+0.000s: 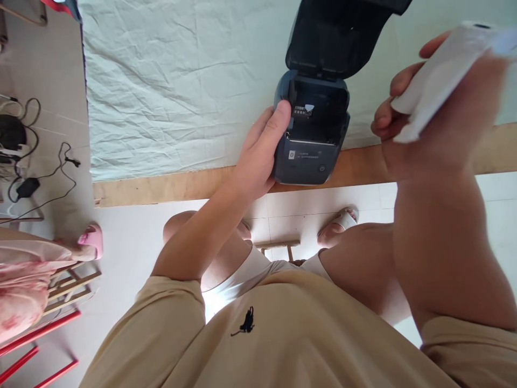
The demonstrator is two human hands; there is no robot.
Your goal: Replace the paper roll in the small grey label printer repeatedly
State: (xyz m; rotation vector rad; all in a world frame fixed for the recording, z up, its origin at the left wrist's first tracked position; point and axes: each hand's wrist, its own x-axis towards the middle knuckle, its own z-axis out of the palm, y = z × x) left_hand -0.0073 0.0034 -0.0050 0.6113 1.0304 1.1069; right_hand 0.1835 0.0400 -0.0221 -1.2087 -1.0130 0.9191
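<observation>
My left hand (pixel 262 148) is closed around the left side of a dark portable label printer (pixel 309 153), its thumb on the rim. The printer's black lid (pixel 329 37) is swung up toward the far side, baring the hollow inside, where a small printed sticker shows. Off to the right, my right hand (pixel 444 124) is raised, partly blurred, with its fingers curled around a white paper roll (pixel 440 75). A loose end of the paper hangs down from it. The roll and the printer are apart.
A pale green cloth (pixel 181 81) covers the table, whose wooden edge (pixel 181 186) runs along the front. On the left floor lie black cables with an adapter (pixel 28 187). Another person's foot in a pink slipper (pixel 92 241) and red rails (pixel 40 331) are at the left.
</observation>
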